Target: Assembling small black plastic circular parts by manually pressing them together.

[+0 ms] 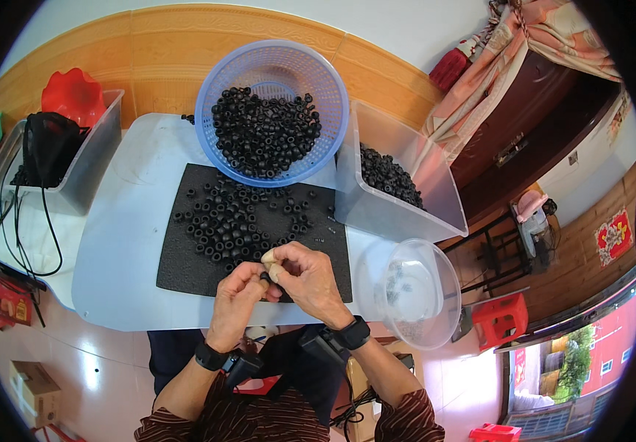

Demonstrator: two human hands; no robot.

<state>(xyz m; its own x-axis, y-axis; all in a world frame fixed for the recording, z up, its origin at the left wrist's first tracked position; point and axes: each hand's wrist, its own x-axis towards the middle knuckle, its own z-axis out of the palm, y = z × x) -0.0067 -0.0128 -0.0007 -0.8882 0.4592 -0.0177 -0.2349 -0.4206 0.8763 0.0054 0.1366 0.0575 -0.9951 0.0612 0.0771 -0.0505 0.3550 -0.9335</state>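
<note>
At the front edge of a black textured mat [174, 254], my two hands meet. My left hand [238, 298] pinches a small black ring-shaped part [264, 277] between thumb and fingers. My right hand [305, 278], with cream finger covers on thumb and forefinger, is closed right beside that part; whatever its fingertips hold is too small to make out. Many similar black ring-shaped parts [218, 225] lie loose on the mat just beyond my hands. A blue-purple perforated basket [336, 103] behind them holds a heap of the same parts.
A clear bin [406, 218] with small black pieces stands right of the basket. Nearer, a round clear tub [447, 295] holds small, pale pieces at the white table's [112, 272] right edge. Another bin [108, 136] with a red scalloped dish [73, 96] and black cables stands left.
</note>
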